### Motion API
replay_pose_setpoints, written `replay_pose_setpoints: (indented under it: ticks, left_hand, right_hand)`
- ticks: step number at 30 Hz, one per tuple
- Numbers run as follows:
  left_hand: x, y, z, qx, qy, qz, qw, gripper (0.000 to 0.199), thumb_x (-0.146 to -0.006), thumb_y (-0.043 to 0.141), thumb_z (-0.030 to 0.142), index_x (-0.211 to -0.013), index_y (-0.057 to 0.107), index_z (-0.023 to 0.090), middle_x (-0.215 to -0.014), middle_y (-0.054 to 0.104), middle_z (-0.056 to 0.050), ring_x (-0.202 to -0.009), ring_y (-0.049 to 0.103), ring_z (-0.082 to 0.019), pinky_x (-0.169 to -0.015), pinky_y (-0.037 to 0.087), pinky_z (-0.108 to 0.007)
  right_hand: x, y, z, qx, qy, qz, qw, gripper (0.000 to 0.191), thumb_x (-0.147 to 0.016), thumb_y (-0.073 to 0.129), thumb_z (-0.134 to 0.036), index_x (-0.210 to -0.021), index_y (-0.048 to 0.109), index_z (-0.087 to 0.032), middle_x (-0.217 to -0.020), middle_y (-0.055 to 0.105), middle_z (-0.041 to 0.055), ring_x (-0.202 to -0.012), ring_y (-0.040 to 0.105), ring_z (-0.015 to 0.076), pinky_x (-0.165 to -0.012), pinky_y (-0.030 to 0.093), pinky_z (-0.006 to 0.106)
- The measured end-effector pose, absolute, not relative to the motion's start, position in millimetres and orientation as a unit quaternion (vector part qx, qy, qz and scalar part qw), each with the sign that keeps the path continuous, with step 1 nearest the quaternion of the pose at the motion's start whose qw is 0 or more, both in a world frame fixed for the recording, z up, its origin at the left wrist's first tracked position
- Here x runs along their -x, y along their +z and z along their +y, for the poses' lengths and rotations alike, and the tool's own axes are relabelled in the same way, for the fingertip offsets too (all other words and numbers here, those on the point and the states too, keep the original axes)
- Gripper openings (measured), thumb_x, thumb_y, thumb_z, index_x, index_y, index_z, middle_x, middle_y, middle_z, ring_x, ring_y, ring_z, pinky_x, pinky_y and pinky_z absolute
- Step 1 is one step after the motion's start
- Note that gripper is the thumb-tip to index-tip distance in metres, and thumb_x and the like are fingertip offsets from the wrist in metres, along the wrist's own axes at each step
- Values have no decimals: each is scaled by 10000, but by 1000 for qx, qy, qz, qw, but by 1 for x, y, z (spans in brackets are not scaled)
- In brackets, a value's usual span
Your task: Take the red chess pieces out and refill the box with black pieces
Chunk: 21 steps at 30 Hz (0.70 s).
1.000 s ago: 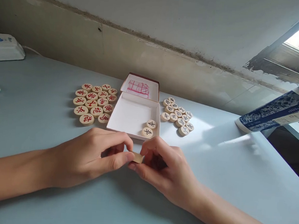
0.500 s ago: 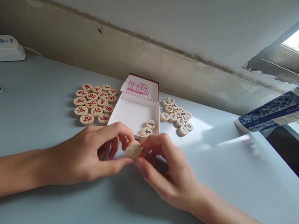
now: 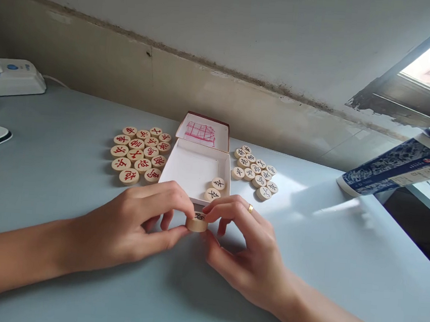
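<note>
Between my two hands is a round wooden Chinese chess piece (image 3: 197,224), its black-marked face turned up and its pale side toward me. My left hand (image 3: 135,222) pinches its left edge with thumb and fingers. From the right, my right hand (image 3: 247,245), with a ring on one finger, grips the opposite edge. Just beyond stands an open white box (image 3: 190,164) with two black-marked pieces (image 3: 213,195) in its near right corner. Left of the box lie several red-marked pieces (image 3: 135,156); several black-marked pieces (image 3: 255,169) lie to its right.
The box's raised lid (image 3: 204,133) has pink scribbled lines inside and leans toward the wall (image 3: 133,70). A blue patterned cup (image 3: 393,165) stands at the right edge of the table (image 3: 122,292). White devices (image 3: 20,78) sit at the far left.
The held chess piece has tipped from its blank face showing to its marked face upward. My right hand's fingers have shifted round it. The view has moved slightly.
</note>
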State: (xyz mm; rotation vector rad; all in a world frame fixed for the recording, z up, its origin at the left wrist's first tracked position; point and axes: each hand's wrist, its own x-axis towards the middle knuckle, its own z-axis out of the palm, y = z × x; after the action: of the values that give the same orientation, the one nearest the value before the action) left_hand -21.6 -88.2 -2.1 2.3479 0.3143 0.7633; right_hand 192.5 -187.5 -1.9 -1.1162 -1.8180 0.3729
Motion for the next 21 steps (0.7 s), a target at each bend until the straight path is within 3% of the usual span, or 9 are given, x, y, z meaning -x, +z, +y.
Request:
replay_pose_setpoints:
  ticks: [4,8,15,21]
  left_hand:
    - [21,-4,-87,-902,322,89,273,224,-1026,554,74,-1133,626,257,-1094,665,-4,-928,678,-103,-839,545,-166]
    - [23,-4,-87,-907,320,106,253,220,-1046,550,95,-1147,624,276,-1116,666,-2,-949,686,-111,-869,550,-176]
    - [22,-5,-91,-909,341,124,203,268,-1028,541,52,-1178,606,265,-1128,657,2,-990,681,-114,-914,528,-198]
    - [19,-6,-88,-931,332,136,66,201,-1035,525,74,-1176,582,206,-1098,652,-30,-1072,626,-194,-986,465,-336]
  right_hand:
    - [-193,-2,-187,443,132,-756,464,206,-910,607,-50,-1017,607,-225,-1055,701,46,-970,711,144,-793,626,263]
    - [-193,-1,-187,457,123,-760,446,179,-935,629,-77,-1029,610,-228,-1154,735,77,-1119,724,181,-917,633,317]
    - [-195,-2,-185,473,84,-762,435,153,-961,593,-72,-960,602,-224,-1109,759,73,-1076,740,174,-895,614,323]
    - [-202,-8,-176,532,-18,-736,418,183,-959,622,-57,-964,604,-240,-1124,780,51,-995,731,198,-883,599,380]
